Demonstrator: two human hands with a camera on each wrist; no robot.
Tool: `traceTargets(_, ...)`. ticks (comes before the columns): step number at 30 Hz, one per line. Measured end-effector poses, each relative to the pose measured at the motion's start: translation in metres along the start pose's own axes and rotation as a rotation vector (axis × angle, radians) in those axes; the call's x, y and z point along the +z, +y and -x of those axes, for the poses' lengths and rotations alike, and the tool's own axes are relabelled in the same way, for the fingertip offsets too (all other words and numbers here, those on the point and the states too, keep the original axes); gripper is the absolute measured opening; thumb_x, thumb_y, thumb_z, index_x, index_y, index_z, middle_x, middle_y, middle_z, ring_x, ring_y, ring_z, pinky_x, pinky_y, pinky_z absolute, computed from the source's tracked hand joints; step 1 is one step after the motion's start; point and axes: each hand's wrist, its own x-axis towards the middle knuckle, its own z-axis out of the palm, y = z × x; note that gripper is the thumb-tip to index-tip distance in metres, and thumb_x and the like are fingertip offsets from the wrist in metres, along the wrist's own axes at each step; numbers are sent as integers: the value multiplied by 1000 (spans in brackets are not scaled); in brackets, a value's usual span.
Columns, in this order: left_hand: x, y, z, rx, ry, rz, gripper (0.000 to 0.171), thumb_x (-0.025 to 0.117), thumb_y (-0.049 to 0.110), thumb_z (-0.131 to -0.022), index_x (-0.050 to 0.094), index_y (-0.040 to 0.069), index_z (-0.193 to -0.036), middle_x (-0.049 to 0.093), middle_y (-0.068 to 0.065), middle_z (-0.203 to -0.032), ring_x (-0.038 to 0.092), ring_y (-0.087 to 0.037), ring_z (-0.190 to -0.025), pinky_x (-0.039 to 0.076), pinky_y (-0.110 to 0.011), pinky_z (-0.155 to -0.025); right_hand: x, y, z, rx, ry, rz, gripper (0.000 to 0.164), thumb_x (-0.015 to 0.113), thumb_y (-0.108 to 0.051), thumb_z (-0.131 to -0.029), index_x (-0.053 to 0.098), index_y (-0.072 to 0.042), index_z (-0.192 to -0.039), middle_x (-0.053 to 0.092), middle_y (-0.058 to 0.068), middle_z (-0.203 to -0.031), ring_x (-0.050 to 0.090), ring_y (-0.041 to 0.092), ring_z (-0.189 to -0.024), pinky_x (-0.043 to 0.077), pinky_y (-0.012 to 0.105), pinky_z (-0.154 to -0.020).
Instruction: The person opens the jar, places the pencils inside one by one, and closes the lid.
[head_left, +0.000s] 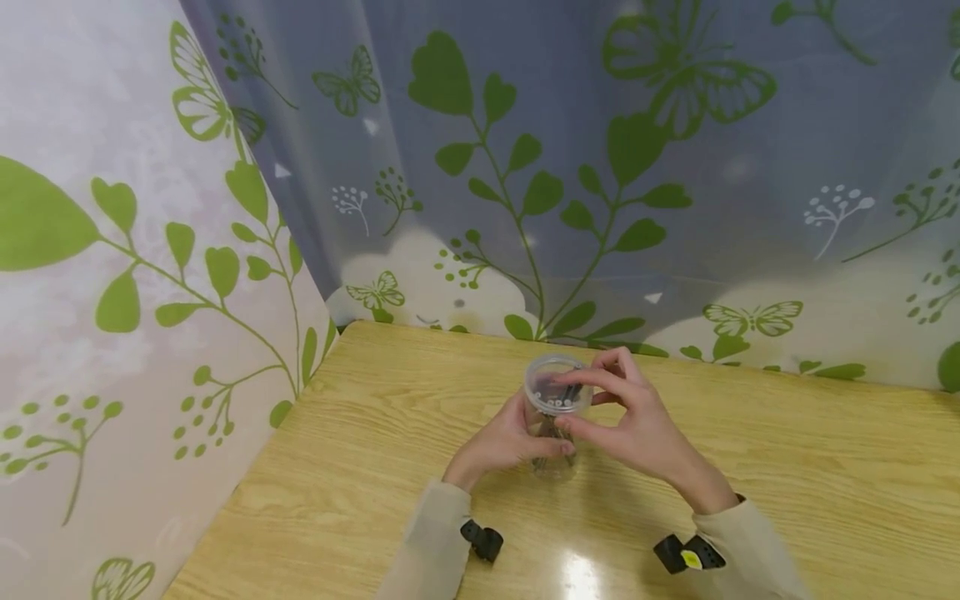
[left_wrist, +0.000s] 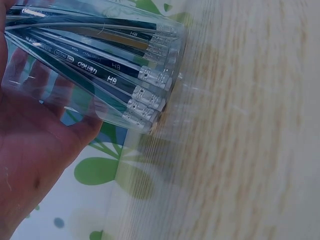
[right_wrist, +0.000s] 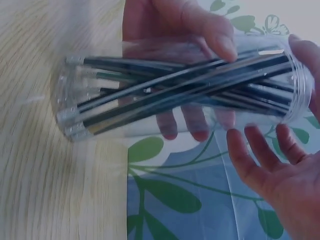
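Note:
A clear plastic jar stands roughly upright, its base close over the wooden table. My left hand grips it round the body, thumb across the near side. Inside are several dark pencils marked HB, with metal-banded ends toward the base; in the right wrist view the pencils cross one another. At the top, my right hand holds the clear lid at its rim, thumb on the near side and index finger reaching over the top. Pale pencil ends show through the lid.
The wood-grain table reaches back to a blue curtain printed with green leaves and butterflies. A pale patterned wall covering borders the table's left edge. Black straps show at both sleeve cuffs.

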Motion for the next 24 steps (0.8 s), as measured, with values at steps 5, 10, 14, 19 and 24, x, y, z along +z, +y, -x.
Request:
traceTargets(5, 1, 1, -2, 2, 15, -5, 89, 77, 3, -89, 28, 33, -157, 44, 4, -160, 39, -14, -151, 27, -51, -126, -5, 3, 0, -27, -4, -48, 59, 80, 2, -84, 62, -11, -138, 53, 6, -127, 56, 9, -113, 60, 29, -82)
traceTargets(10, 2, 3, -1, -18, 24, -7, 90, 77, 4, -89, 27, 31, -158, 44, 3, -159, 39, -13, -150, 26, -47, -127, -6, 5, -2, -55, -34, -60, 48, 78, 4, -84, 67, -11, -129, 56, 12, -145, 54, 4, -126, 59, 26, -83)
traceTargets(14, 1, 3, 0, -12, 20, 7, 88, 77, 2, -89, 29, 30, -157, 46, 2, -159, 41, -15, -150, 26, -47, -127, -4, 3, -5, -27, -8, -34, 42, 84, -1, -81, 68, -11, -118, 59, 9, -131, 56, 5, -117, 59, 26, -82)
traceTargets(19, 1, 2, -1, -1, 24, 4, 87, 78, 4, -89, 31, 31, -157, 46, 4, -159, 40, -15, -150, 25, -52, -127, -1, 0, -6, 31, 13, -6, 47, 88, -7, -79, 60, -11, -116, 52, 5, -120, 56, 7, -106, 59, 29, -80)
traceTargets(24, 2, 3, 0, 0, 18, 14, 87, 78, 6, -89, 30, 31, -157, 46, 3, -158, 41, -16, -150, 26, -52, -126, -3, 3, -4, 8, 0, -16, 52, 83, -3, -82, 61, -8, -129, 53, 8, -143, 56, 6, -119, 57, 25, -83)
